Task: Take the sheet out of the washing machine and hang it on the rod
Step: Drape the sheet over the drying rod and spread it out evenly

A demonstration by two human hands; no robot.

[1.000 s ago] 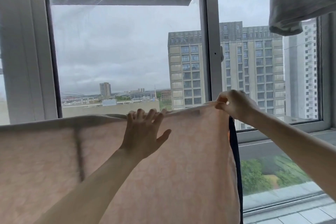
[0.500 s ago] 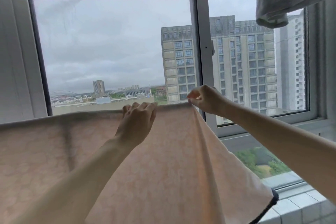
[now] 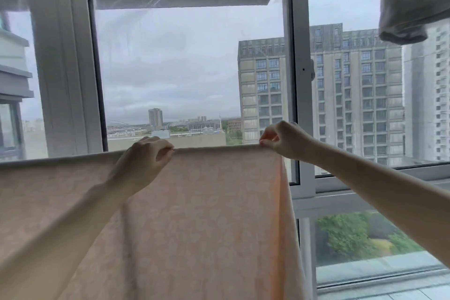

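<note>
A pale pink patterned sheet (image 3: pixel 207 221) hangs folded over a horizontal rod that it hides, its top fold running across the lower half of the head view. My left hand (image 3: pixel 143 158) grips the top fold near the middle, fingers curled over it. My right hand (image 3: pixel 282 140) pinches the top fold at the sheet's right edge, where the cloth drops straight down. Both forearms reach up from below.
A large window with white frames (image 3: pixel 295 85) stands right behind the sheet, with tall buildings outside. A grey cloth (image 3: pixel 411 0) hangs from above at the top right. A tiled sill (image 3: pixel 389 292) runs along the bottom right.
My right hand has drawn the sheet's right edge out to the right, so the top fold lies straight and flat. My left hand now grips the fold with curled fingers instead of resting open.
</note>
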